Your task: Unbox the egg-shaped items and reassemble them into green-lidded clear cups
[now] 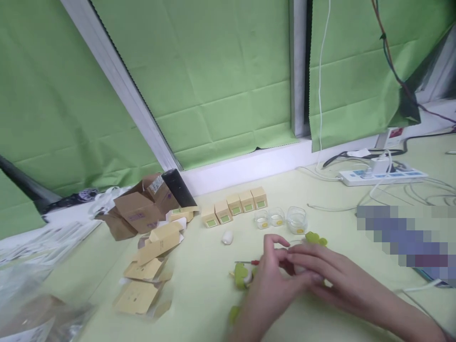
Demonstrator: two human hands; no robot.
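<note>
My left hand [274,280] and my right hand [320,268] meet above the table, fingers curled around a small whitish object that they mostly hide. Just behind the fingers of my right hand shows a green flower-shaped piece [315,239]. Left of my left hand lie another green piece [241,276] and a thin screwdriver-like tool with a red handle [254,262]. A further green piece [234,313] is partly covered by my left wrist. Beyond my hands stand three clear cups [297,220] with yellow marks. A small white rounded object [227,237] sits farther left.
Several small yellow boxes [223,212] stand in a row at the back. Flattened yellow cartons [138,297], a brown cardboard box [138,209] and a black cylinder [178,187] are on the left. A power strip [383,177] with cables lies at the right rear.
</note>
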